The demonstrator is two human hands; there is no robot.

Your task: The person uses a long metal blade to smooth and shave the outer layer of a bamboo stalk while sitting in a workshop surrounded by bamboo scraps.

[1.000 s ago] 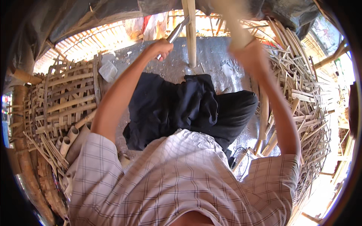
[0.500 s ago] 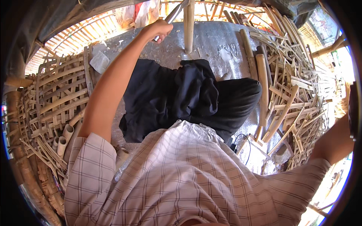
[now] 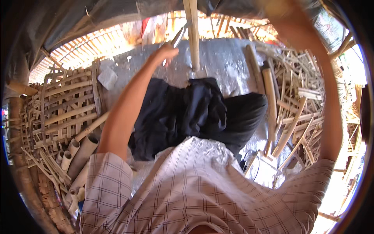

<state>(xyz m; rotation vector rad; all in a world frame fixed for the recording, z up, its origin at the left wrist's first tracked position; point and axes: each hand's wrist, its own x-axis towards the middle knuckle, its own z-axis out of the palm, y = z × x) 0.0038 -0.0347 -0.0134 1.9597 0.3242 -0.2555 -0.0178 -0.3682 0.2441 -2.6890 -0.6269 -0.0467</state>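
My left hand (image 3: 167, 53) is closed around a large knife (image 3: 179, 35) with a long grey blade that slants up to the right. The blade's upper end comes close to an upright bamboo pole (image 3: 193, 43); I cannot tell whether they touch. My right hand (image 3: 278, 9) is raised at the upper right, smeared by motion, so its fingers and anything in them cannot be made out. Black trousers (image 3: 187, 113) cover my folded legs, below the pole's foot.
A grey sheet (image 3: 218, 54) covers the floor in front. Split bamboo strips (image 3: 300, 97) are heaped on the right beside thicker bamboo poles (image 3: 269, 103). To the left stand woven bamboo lattice (image 3: 70, 93) and several cut bamboo tubes (image 3: 74, 148). Dark sheeting (image 3: 105, 17) hangs overhead.
My right arm has swung from the far right side up to the upper right. The left hand keeps its hold on the knife and appears slightly lower, as the whole view has shifted.
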